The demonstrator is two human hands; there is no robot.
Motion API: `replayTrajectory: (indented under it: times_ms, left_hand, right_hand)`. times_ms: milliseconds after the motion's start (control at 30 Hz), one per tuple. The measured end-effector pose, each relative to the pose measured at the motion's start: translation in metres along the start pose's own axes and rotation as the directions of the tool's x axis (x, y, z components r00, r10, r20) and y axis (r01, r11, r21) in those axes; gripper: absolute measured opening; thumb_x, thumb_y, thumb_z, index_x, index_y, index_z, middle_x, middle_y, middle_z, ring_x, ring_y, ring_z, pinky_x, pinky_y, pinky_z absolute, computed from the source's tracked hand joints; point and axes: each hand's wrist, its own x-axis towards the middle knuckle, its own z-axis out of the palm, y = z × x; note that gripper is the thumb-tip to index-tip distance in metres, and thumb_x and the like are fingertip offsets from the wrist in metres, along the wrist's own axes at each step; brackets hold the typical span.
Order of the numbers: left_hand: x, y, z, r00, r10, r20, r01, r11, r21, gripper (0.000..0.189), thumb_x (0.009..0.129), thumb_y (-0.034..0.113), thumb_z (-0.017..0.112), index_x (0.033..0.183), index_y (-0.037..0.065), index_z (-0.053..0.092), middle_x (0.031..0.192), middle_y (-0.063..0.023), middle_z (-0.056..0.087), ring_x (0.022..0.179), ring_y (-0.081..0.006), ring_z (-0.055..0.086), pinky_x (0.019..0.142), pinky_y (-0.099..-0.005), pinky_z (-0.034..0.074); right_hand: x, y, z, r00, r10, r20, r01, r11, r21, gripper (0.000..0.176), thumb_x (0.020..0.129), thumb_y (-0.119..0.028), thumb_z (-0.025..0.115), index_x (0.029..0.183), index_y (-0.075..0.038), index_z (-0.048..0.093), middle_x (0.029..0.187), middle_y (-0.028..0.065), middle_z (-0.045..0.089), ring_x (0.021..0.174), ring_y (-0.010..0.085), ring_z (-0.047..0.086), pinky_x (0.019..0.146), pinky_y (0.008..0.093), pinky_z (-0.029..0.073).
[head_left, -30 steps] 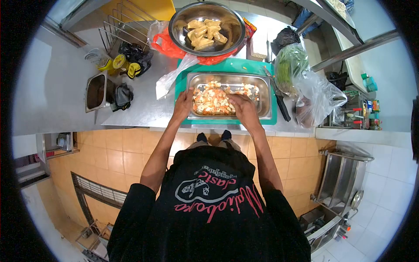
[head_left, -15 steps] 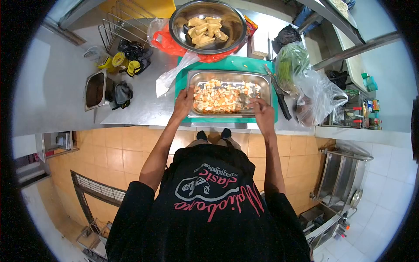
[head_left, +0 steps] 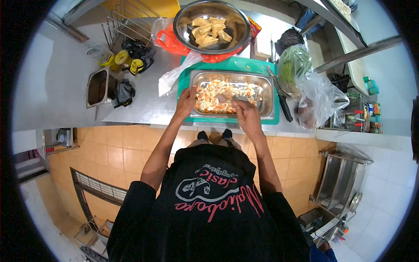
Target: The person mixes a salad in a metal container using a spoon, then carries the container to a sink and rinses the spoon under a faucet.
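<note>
A rectangular metal tray (head_left: pixel 267 102) lies on the green cutting board (head_left: pixel 183 81), with small white and orange chopped pieces (head_left: pixel 211 94) spread over its bottom. My left hand (head_left: pixel 187 101) grips the tray's left rim. Over the tray's front middle, my right hand (head_left: pixel 246 112) is closed round the handle of a spoon (head_left: pixel 224 98), whose blurred bowl is among the pieces. Right of the tray lies a knife (head_left: pixel 283 102) with a black handle.
Behind the tray stands a steel bowl (head_left: pixel 244 26) of pale yellowish pieces on red plastic. Bagged greens (head_left: pixel 294 65) and a clear bag (head_left: pixel 323 100) sit at the right. A wire rack (head_left: pixel 126 26), dark bags and a metal container (head_left: pixel 97 89) occupy the left.
My right hand has moved left over the tray with the spoon, and the pieces have shifted leftward, baring more of the tray's bottom. My left hand stays at the rim.
</note>
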Motion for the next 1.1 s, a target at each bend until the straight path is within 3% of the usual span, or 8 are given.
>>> replayTrajectory:
  times_ms: [233,333,567,600,633,800,933,1100]
  left_hand:
    - [0.002,0.003,-0.003,0.995,-0.059,0.08,0.063,0.997,-0.044,0.071,0.095,0.059,0.031,0.121,-0.003,0.053,0.112,-0.028,0.052,0.113,-0.0426,0.046,0.1,-0.0438,0.034]
    - [0.002,0.001,-0.003,0.993,-0.079,0.092,0.081,0.997,-0.018,0.071,0.095,0.059,0.031,0.12,-0.004,0.054,0.112,-0.0283,0.052,0.111,-0.0422,0.047,0.099,-0.0438,0.035]
    - [0.004,-0.004,-0.002,0.995,-0.05,0.085,0.056,0.996,-0.071,0.07,0.095,0.058,0.03,0.118,-0.003,0.056,0.113,-0.0275,0.052,0.111,-0.0417,0.047,0.1,-0.0433,0.035]
    - [0.003,-0.003,-0.002,0.996,-0.045,0.08,0.05,0.997,-0.053,0.069,0.095,0.058,0.031,0.119,-0.002,0.056,0.114,-0.0271,0.052,0.112,-0.0413,0.047,0.1,-0.0429,0.034]
    - [0.002,-0.003,-0.002,0.996,-0.048,0.077,0.053,0.997,-0.053,0.069,0.095,0.058,0.031,0.119,-0.002,0.056,0.114,-0.0271,0.052,0.112,-0.0413,0.047,0.1,-0.0429,0.034]
    - [0.003,0.001,-0.002,0.996,-0.057,0.069,0.059,0.998,-0.027,0.068,0.096,0.057,0.032,0.117,-0.003,0.057,0.113,-0.0258,0.053,0.11,-0.0407,0.049,0.099,-0.0416,0.036]
    - [0.003,0.0,-0.002,0.997,-0.045,0.067,0.049,0.997,-0.061,0.067,0.095,0.057,0.034,0.109,-0.004,0.059,0.109,-0.0252,0.054,0.105,-0.0394,0.05,0.096,-0.041,0.036]
    - [-0.001,0.002,-0.004,0.998,-0.031,0.059,0.036,0.995,-0.093,0.068,0.095,0.057,0.035,0.099,-0.006,0.058,0.108,-0.025,0.054,0.103,-0.0379,0.051,0.095,-0.0408,0.036]
  right_hand:
    - [0.019,0.008,-0.023,0.991,0.096,-0.094,-0.103,0.992,-0.068,0.027,0.096,-0.022,0.049,0.102,-0.002,0.067,0.098,0.019,0.067,0.09,0.0362,0.063,0.08,0.0426,0.049]
    - [0.031,0.007,0.003,0.972,-0.221,-0.074,0.211,0.969,-0.128,0.022,0.088,-0.01,0.057,0.107,-0.005,0.067,0.099,0.0158,0.067,0.087,0.0343,0.061,0.079,0.0385,0.049]
    - [0.026,-0.01,0.023,0.92,-0.35,0.174,0.364,0.93,-0.054,0.022,0.086,-0.01,0.057,0.105,-0.002,0.066,0.102,0.0156,0.066,0.093,0.0336,0.06,0.086,0.0399,0.047]
    - [0.026,-0.016,0.011,0.931,-0.283,0.229,0.301,0.952,-0.049,0.026,0.091,-0.016,0.05,0.109,-0.006,0.066,0.105,0.0185,0.066,0.1,0.0336,0.061,0.1,0.042,0.041]
    - [0.027,-0.024,0.006,0.93,-0.285,0.232,0.303,0.952,-0.046,0.026,0.091,-0.016,0.05,0.109,-0.006,0.066,0.105,0.0185,0.066,0.1,0.0336,0.061,0.1,0.042,0.041]
    - [0.013,-0.043,0.008,0.98,-0.074,0.187,0.074,0.997,0.008,0.027,0.095,-0.02,0.047,0.106,-0.002,0.065,0.099,0.0212,0.066,0.093,0.0363,0.061,0.087,0.0433,0.046]
    - [0.005,-0.038,0.021,0.977,-0.097,0.189,0.108,0.993,-0.048,0.025,0.094,-0.019,0.053,0.101,0.002,0.064,0.089,0.0235,0.064,0.083,0.0381,0.061,0.075,0.0423,0.048]
    - [-0.004,0.0,0.001,0.991,-0.08,0.109,0.091,0.992,-0.092,0.026,0.095,-0.019,0.052,0.103,0.003,0.064,0.096,0.0224,0.066,0.086,0.0365,0.063,0.078,0.0408,0.05]
